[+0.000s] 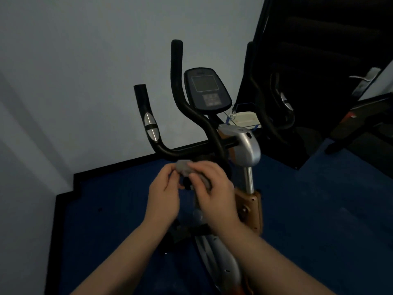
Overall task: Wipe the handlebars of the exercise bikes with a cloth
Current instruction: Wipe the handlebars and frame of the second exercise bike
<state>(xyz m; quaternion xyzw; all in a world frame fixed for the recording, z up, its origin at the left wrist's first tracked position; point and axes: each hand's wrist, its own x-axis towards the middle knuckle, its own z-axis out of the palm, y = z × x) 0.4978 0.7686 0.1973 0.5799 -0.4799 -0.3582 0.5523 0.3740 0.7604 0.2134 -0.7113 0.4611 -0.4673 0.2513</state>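
Note:
An exercise bike stands in front of me in dim light. Its black left handlebar (148, 124) curves up with a silver pulse pad, and a second black bar (177, 81) rises beside the console (207, 88). The right-side handlebar (282, 107) is dark and hard to make out. Both my hands hold a small grey cloth (184, 167) just below the handlebar's crossbar. My left hand (164, 196) pinches its left end and my right hand (214, 188) grips the rest. The cloth is bunched and not touching the bar.
A silver and orange stem (248, 154) runs down to the bike's body. A pale wall (74, 81) is close on the left, blue floor (319, 209) below. A dark door with a handle (363, 79) and other dark equipment (357, 124) stand on the right.

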